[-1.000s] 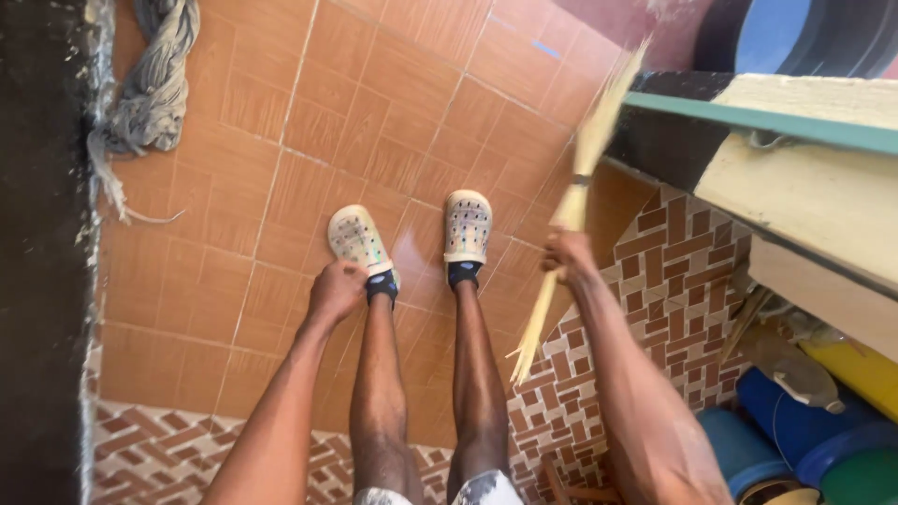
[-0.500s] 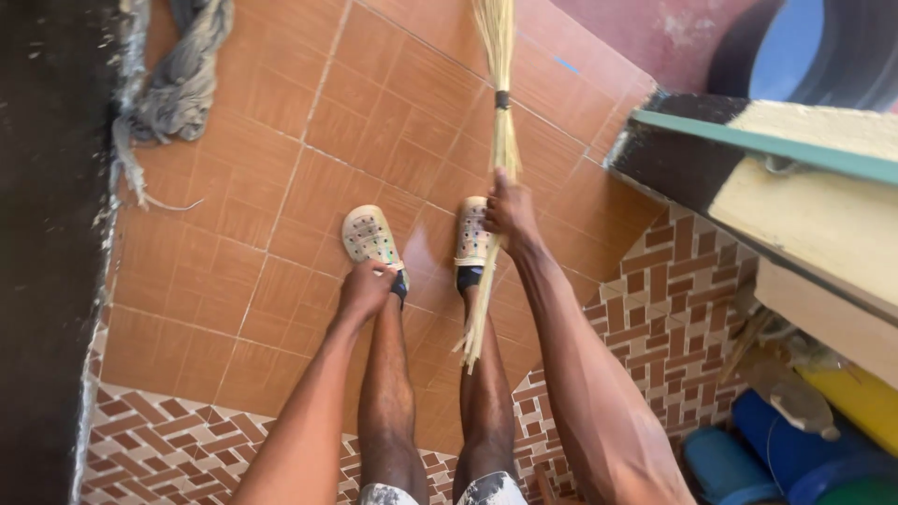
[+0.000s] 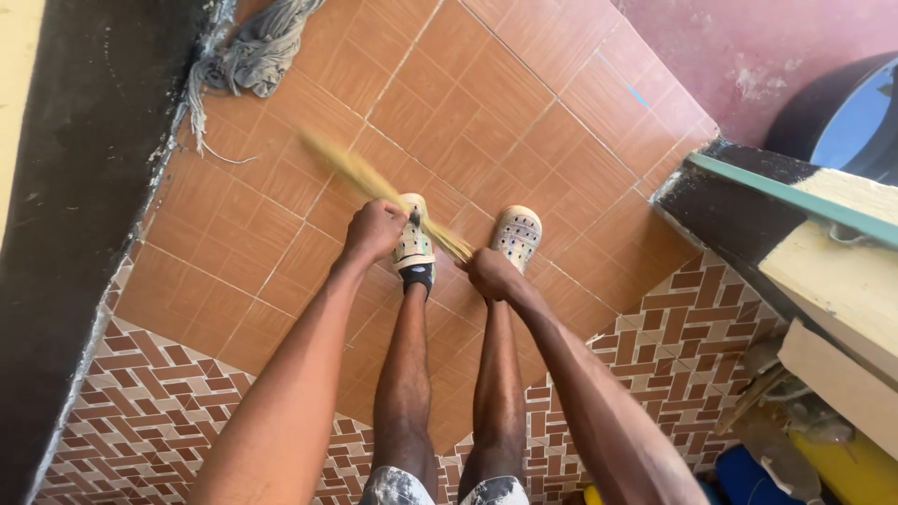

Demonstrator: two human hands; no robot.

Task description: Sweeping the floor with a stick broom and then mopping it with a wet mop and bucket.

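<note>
Grey mop head (image 3: 253, 51) lying at the far left edge of the orange tiled floor (image 3: 524, 103), beside a dark wall (image 3: 84, 206). Brick-patterned tiles (image 3: 159, 421) along the near edge. Blue and yellow containers (image 3: 823, 468) at the near right corner, below a cream ledge (image 3: 832, 252).

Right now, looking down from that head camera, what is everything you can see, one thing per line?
Straw broom: one, pale yellow, blurred, slanting over the floor in front of the shoes.
Mop head: one, grey strings, top left by the dark wall.
Floor tiles: orange squares; a brown and white brick pattern nearer the camera.
Ledge: one, cream with a green edge, right.
Barrel: one, dark with a blue top, upper right.
Containers: blue and yellow, lower right.
Shoes: two, cream, perforated.
Legs: two, bare.
Left hand: closed around the broom.
Right hand: at the broom's near end.
</note>
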